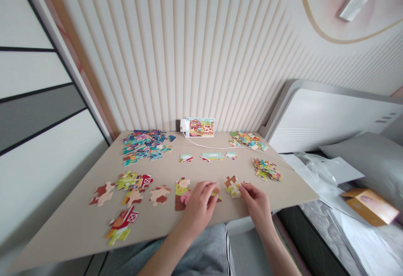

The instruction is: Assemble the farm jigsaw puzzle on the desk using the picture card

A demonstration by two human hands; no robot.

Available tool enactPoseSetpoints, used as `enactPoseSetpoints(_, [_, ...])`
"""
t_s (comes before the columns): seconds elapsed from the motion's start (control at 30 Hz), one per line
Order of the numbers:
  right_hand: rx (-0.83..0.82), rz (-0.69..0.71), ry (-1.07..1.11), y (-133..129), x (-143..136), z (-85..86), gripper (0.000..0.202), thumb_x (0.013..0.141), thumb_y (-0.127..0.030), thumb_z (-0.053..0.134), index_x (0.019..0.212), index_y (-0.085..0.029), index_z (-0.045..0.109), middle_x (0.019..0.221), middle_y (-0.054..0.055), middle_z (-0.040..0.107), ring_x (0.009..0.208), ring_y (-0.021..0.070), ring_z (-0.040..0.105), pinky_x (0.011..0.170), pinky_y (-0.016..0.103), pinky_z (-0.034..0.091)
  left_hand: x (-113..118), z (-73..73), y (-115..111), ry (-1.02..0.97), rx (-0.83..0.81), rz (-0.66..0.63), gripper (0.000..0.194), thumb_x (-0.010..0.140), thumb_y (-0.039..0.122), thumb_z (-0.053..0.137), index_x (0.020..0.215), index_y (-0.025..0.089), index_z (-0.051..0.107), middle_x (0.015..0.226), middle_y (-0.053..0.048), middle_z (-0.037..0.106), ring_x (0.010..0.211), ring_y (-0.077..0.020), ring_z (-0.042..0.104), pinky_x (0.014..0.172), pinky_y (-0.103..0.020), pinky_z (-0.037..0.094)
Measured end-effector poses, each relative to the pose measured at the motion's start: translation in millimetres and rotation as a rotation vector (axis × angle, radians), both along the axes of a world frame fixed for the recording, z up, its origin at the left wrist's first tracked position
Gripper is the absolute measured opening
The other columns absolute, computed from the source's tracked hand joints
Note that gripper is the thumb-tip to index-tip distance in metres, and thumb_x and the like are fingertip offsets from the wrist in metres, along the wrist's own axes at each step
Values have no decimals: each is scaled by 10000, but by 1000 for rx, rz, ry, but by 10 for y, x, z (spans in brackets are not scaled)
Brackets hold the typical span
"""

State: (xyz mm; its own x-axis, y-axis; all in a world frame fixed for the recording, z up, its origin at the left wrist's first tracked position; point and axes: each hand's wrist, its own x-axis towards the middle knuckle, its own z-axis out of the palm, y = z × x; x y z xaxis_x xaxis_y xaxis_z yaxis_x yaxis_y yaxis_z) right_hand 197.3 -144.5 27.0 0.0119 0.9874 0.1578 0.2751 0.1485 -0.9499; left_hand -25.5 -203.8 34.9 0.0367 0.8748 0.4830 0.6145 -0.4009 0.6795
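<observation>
My left hand is low over the front of the table, its fingers curled around a brown-and-green jigsaw puzzle piece that it partly covers. Beside that hand lies a joined strip with a pink pig; its right side is hidden. My right hand pinches the right edge of a puzzle piece with brown, green and a white fence. Another brown piece shows just behind the right fingers, mostly covered.
Left lie cow pieces, barn pieces and a joined cluster. Piles stand at back left, back right and right. Sky pieces line the middle. A picture card leans behind a white cable.
</observation>
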Motion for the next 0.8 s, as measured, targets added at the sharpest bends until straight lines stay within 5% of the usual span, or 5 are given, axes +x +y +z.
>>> enactPoseSetpoints(0.37, [58, 62, -536, -74, 20, 41, 367, 876, -532, 644, 718, -215, 741, 631, 37, 695, 570, 203, 620, 542, 291, 427, 88, -6, -26, 246, -81, -13, 276, 964, 123, 564, 1203, 227, 652, 1176, -77, 640, 1133, -252, 606, 984, -434, 526])
enactPoseSetpoints(0.47, [196, 97, -672, -54, 37, 40, 309, 898, -497, 625, 774, -237, 739, 745, 56, 720, 687, 231, 662, 630, 325, 489, 91, -22, -16, 253, -80, -13, 249, 969, 123, 552, 1165, 218, 674, 1165, -79, 648, 1124, -251, 611, 983, -430, 527])
enactPoseSetpoints(0.6, [401, 118, -811, -32, 21, 73, 263, 926, -421, 625, 1125, -299, 746, 1128, 93, 718, 1045, 297, 664, 849, 432, 532, 92, -9, -20, 253, -87, -1, 254, 969, 122, 547, 1158, 224, 683, 1160, -78, 650, 1124, -254, 607, 981, -433, 526])
enactPoseSetpoints(0.8, [577, 387, -899, -81, -68, 157, 341, 1006, -288, 544, 1313, -354, 676, 1363, 83, 642, 1274, 293, 567, 1098, 548, 412, 102, 30, -43, 284, -95, -3, 276, 975, 114, 533, 1163, 243, 689, 1162, -71, 645, 1120, -248, 600, 977, -430, 524])
